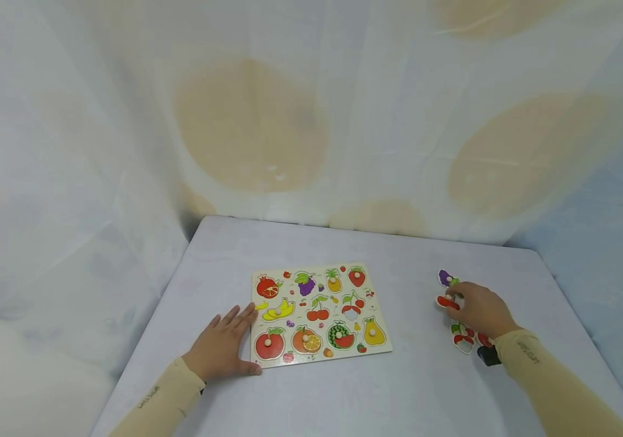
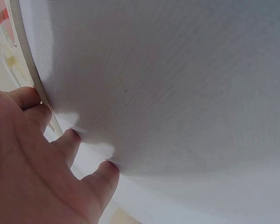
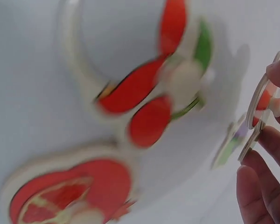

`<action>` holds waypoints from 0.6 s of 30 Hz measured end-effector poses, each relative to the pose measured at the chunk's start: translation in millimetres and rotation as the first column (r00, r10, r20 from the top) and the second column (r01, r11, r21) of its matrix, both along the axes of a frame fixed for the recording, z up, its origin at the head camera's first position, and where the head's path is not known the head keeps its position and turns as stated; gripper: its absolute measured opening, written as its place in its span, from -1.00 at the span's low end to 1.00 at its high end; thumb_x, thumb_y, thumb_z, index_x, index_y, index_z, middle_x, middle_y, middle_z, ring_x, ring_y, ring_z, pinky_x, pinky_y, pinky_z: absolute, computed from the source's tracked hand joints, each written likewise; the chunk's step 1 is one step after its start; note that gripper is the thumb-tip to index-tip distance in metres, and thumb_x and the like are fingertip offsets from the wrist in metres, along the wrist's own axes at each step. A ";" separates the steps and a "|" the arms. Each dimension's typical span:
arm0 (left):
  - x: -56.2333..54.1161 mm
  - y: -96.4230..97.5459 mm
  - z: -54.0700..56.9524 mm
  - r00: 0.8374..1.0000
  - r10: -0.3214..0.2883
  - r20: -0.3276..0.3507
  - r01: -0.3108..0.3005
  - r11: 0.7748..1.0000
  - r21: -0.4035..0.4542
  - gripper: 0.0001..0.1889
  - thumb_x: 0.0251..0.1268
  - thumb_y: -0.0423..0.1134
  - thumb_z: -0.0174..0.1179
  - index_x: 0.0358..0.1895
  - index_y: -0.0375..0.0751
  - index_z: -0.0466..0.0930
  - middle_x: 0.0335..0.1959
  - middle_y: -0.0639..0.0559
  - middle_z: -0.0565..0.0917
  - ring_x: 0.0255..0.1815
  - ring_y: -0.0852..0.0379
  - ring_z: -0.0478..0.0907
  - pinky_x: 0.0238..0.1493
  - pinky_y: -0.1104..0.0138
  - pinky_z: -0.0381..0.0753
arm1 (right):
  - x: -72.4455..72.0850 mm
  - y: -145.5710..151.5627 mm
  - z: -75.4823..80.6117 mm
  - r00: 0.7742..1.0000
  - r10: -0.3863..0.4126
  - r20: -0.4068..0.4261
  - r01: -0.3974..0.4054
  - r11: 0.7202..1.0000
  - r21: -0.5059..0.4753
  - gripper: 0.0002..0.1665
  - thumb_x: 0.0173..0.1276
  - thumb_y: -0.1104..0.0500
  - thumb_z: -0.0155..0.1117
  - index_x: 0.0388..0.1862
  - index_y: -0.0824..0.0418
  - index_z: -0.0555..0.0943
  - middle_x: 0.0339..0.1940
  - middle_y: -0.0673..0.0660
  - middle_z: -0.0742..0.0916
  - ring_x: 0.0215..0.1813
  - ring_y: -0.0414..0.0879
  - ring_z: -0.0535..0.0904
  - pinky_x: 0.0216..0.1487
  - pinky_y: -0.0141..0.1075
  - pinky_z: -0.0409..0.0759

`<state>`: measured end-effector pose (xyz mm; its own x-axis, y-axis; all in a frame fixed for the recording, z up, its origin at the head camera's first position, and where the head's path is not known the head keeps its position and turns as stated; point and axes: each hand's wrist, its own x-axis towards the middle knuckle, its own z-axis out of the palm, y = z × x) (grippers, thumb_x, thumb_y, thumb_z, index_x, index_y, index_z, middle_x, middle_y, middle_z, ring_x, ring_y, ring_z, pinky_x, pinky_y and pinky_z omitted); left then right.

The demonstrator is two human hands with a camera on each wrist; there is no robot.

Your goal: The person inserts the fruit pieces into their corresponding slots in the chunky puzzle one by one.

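Note:
My left hand (image 1: 226, 340) lies flat with spread fingers at the left edge of a wooden fruit puzzle board (image 1: 319, 363). Its fingertips touch the board's edge and the tabletop. Over on the right, my right hand (image 1: 478, 309) pinches a red knobbed puzzle piece (image 1: 445, 302) between thumb and fingers. In the right wrist view that piece (image 3: 260, 103) stands on edge, with a second thin edge just below it by the fingers. A grape piece (image 1: 447, 278) lies beyond the hand; a red-and-white cherry piece (image 1: 462, 340) lies on its near side.
A red pomegranate-like piece (image 3: 70, 182) lies beside the cherry piece, partly hidden by the right wrist in the head view. A small black object (image 1: 489, 355) shows at that wrist. The white table (image 1: 311, 400) meets pale curtains (image 1: 366, 152) behind and at both sides.

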<state>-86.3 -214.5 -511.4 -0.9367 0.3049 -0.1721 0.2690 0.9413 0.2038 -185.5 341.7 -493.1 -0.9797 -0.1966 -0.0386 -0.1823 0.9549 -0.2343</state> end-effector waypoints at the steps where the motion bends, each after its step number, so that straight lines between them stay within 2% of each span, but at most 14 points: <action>1: 0.1 0.1 0.5 1.000 0.001 0.002 -0.001 1.000 0.004 0.23 -0.23 0.42 0.46 0.55 -0.14 0.19 0.58 0.05 0.16 0.56 -0.15 0.04 0.44 -0.19 0.09 | -0.6 -3.4 0.9 1.000 0.012 -0.006 -0.012 1.000 0.001 -0.47 0.10 0.01 0.57 0.02 0.20 0.69 -0.11 0.18 0.73 -0.15 0.08 0.60 -0.06 0.12 0.64; 7: 0.7 0.5 0.2 1.000 0.007 0.000 -0.007 1.000 -0.006 0.24 -0.24 0.43 0.46 0.56 -0.11 0.18 0.58 0.07 0.15 0.56 -0.13 0.04 0.45 -0.18 0.08 | -2.1 -26.5 6.4 0.995 0.089 -0.044 -0.089 0.996 -0.005 -0.53 0.06 0.08 0.59 -0.04 0.17 0.69 -0.12 0.14 0.74 -0.10 0.09 0.62 -0.02 0.11 0.62; 13: 0.4 0.1 -0.6 1.000 0.008 -0.003 -0.008 1.000 -0.002 0.24 -0.24 0.42 0.47 0.56 -0.12 0.19 0.58 0.06 0.16 0.56 -0.14 0.04 0.45 -0.19 0.08 | -2.7 -59.5 9.7 0.996 0.092 -0.019 -0.092 0.996 -0.008 -0.50 0.03 0.10 0.62 -0.02 0.14 0.70 0.01 0.17 0.72 0.01 0.11 0.61 0.06 0.11 0.61; 18: -0.3 0.1 0.5 1.000 0.009 -0.006 -0.009 1.000 0.000 0.23 -0.23 0.42 0.46 0.56 -0.13 0.19 0.58 0.05 0.15 0.56 -0.15 0.03 0.44 -0.20 0.08 | -0.9 -89.2 14.1 0.991 0.135 -0.024 -0.136 0.990 -0.025 -0.51 -0.01 0.10 0.65 -0.05 0.08 0.71 0.02 0.12 0.73 0.08 0.10 0.60 0.06 0.05 0.64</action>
<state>-86.6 -214.4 -510.8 -0.9404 0.2964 -0.1668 0.2615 0.9437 0.2026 -186.4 252.5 -479.0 -0.9445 -0.3283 -0.0097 -0.3152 0.9144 -0.2540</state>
